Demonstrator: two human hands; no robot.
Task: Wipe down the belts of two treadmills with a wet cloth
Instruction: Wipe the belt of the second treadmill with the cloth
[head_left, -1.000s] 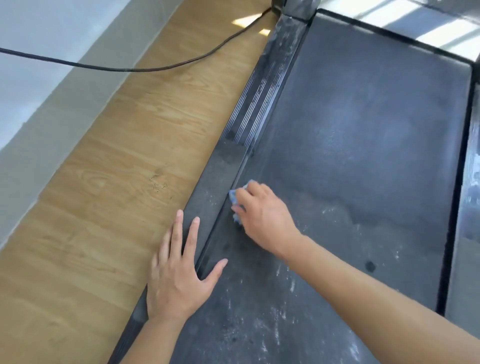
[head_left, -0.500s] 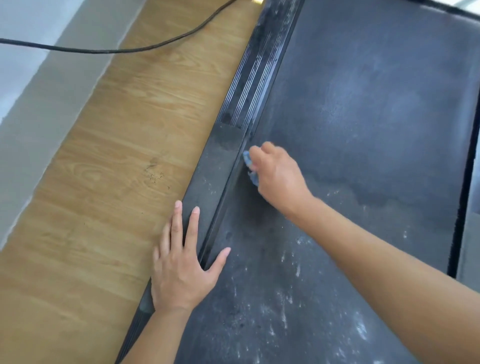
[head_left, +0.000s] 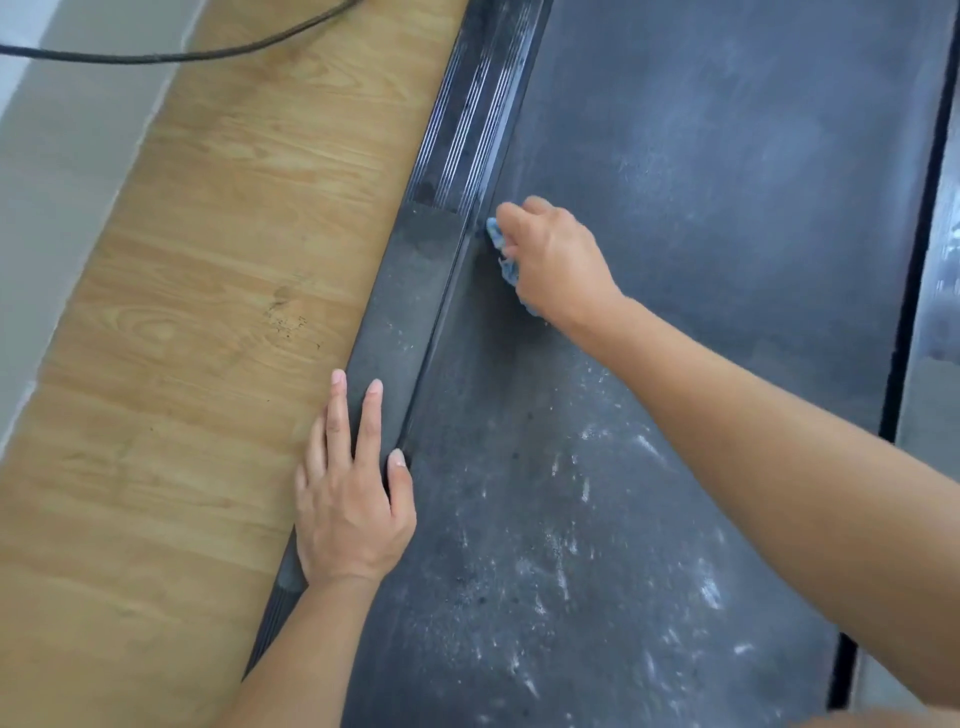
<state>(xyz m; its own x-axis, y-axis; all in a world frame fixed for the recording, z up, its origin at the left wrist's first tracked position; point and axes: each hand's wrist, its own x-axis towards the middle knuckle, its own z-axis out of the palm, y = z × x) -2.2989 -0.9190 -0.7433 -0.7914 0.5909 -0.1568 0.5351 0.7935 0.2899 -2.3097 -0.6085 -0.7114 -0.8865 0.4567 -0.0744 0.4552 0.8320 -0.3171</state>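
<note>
A dark treadmill belt fills the right of the head view, dusty with white specks near me. My right hand grips a bunched blue cloth and presses it onto the belt right beside the left side rail. Most of the cloth is hidden under the hand. My left hand lies flat on that black rail closer to me, fingers straight, thumb touching the belt's edge.
Wooden floor runs along the left of the treadmill, with a black cable lying across it at the top. A grey skirting and wall sit at the far left. The right side rail borders the belt.
My right hand has slid the cloth forward along the belt's left edge, away from me. My left hand stays on the rail with its thumb drawn in closer.
</note>
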